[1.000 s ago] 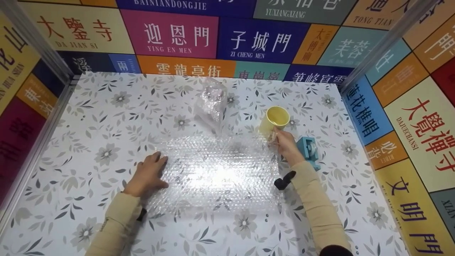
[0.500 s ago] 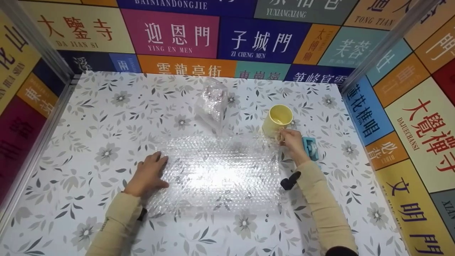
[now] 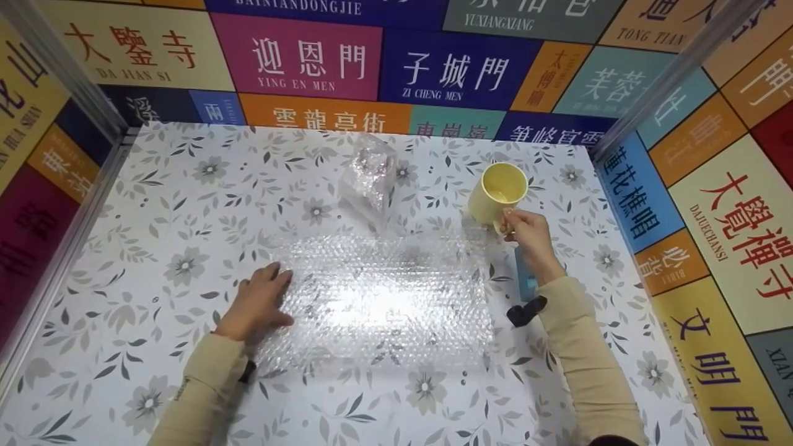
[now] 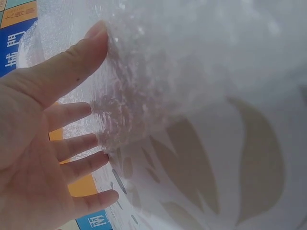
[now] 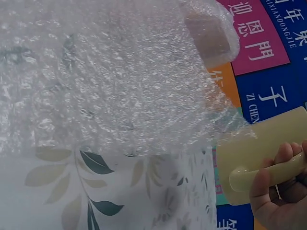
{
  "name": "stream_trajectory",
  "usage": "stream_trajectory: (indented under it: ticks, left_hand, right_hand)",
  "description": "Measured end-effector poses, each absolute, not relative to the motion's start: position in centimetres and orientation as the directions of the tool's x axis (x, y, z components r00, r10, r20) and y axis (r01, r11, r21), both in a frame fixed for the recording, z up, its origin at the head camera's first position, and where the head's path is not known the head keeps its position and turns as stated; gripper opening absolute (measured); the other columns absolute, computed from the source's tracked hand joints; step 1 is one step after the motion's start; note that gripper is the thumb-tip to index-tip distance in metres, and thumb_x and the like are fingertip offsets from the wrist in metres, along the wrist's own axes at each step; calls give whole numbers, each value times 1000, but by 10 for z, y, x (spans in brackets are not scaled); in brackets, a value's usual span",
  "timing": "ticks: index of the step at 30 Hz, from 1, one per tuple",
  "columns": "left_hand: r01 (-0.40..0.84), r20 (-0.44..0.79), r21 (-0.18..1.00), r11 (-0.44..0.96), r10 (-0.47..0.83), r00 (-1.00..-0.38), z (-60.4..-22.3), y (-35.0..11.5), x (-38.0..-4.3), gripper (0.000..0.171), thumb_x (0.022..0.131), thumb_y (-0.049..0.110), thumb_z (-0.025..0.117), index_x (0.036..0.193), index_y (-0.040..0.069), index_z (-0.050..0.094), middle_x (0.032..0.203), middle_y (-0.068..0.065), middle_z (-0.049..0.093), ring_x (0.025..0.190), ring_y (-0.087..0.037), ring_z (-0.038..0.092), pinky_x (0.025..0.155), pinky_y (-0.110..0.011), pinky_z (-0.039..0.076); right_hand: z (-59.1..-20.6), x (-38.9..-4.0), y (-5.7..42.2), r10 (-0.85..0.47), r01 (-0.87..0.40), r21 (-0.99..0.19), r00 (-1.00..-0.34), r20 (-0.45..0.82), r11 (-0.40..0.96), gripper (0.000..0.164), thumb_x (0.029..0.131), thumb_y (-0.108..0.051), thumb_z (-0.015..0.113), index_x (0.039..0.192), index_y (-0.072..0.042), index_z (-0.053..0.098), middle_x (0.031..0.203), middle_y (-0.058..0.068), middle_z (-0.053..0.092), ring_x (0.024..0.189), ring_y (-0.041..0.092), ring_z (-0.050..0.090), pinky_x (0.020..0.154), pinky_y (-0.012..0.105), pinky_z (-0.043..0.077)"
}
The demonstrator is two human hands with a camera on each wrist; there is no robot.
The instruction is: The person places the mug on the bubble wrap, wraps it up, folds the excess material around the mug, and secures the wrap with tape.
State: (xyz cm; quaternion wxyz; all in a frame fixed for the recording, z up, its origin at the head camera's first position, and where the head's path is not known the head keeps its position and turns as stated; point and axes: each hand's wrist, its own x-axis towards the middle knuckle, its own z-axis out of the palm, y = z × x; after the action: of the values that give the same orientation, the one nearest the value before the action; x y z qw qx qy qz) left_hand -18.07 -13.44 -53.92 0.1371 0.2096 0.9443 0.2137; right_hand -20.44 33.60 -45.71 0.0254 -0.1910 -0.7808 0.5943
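A yellow mug (image 3: pixel 489 192) is held by its handle in my right hand (image 3: pixel 530 238), its mouth tipped toward the head camera. The right wrist view shows my fingers curled through the handle (image 5: pixel 266 175). A clear sheet of bubble wrap (image 3: pixel 384 297) lies flat in the middle of the table. My left hand (image 3: pixel 257 303) rests at the sheet's left edge, fingers spread; in the left wrist view, the fingertips (image 4: pixel 98 31) are right at the wrap (image 4: pixel 144 72).
Behind the sheet stands a bundle wrapped in bubble wrap (image 3: pixel 370 176). A teal object (image 3: pixel 526 275) sits right of the sheet, partly hidden by my right arm. Printed panels (image 3: pixel 297 62) enclose the floral-patterned table (image 3: pixel 142 248) at the back and sides.
My right hand has carried the mug rightward and away from me, off the sheet's far right corner. The teal object is now more covered by the right arm. My left hand has stayed put.
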Motion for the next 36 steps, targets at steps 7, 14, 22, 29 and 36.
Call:
stream_trajectory:
  ticks: [7, 14, 22, 29, 36]
  left_hand:
    - [351, -160, 449, 822, 460, -873, -539, -134, -181, 90, 60, 26, 81, 134, -2, 39, 138, -29, 29, 125, -45, 26, 93, -65, 20]
    - [356, -150, 452, 818, 463, -874, -539, -134, -181, 89, 59, 25, 81, 133, -3, 39, 138, -30, 29, 124, -46, 26, 92, -66, 21]
    - [341, -174, 474, 812, 466, -868, -539, -129, -185, 90, 60, 24, 80, 135, -2, 37, 140, -29, 25, 127, -45, 22, 96, -64, 17]
    - [334, -207, 457, 824, 464, -861, -538, -122, -188, 91, 62, 27, 80, 136, -3, 37, 141, -30, 23, 127, -46, 21, 97, -64, 17]
    - [336, -228, 444, 831, 467, -854, -538, -117, -193, 91, 64, 28, 79, 137, -1, 34, 142, -29, 22, 128, -45, 20, 97, -65, 15]
  right_hand:
    - [-432, -187, 338, 241, 169, -957, -964, -111, 235, 29, 93, -20, 51, 71, -2, 55, 64, -1, 53, 63, 12, 51, 57, 24, 46]
    - [-419, -169, 331, 123, 120, -980, -987, -101, 158, 30, 92, -16, 52, 63, -7, 57, 65, 0, 55, 63, 12, 55, 57, 23, 46]
    - [-418, -158, 319, 22, 126, -977, -992, -124, 171, 27, 93, -14, 51, 67, -7, 58, 64, 1, 56, 62, 12, 55, 57, 24, 45]
    - [-423, -153, 306, -73, 94, -977, -991, -110, 191, 25, 92, -6, 49, 70, -6, 60, 64, 2, 55, 61, 13, 54, 55, 23, 45]
    - [-428, -150, 293, -166, 85, -982, -980, -114, 171, 24, 92, -5, 49, 70, -1, 59, 63, 1, 55, 58, 12, 51, 53, 24, 44]
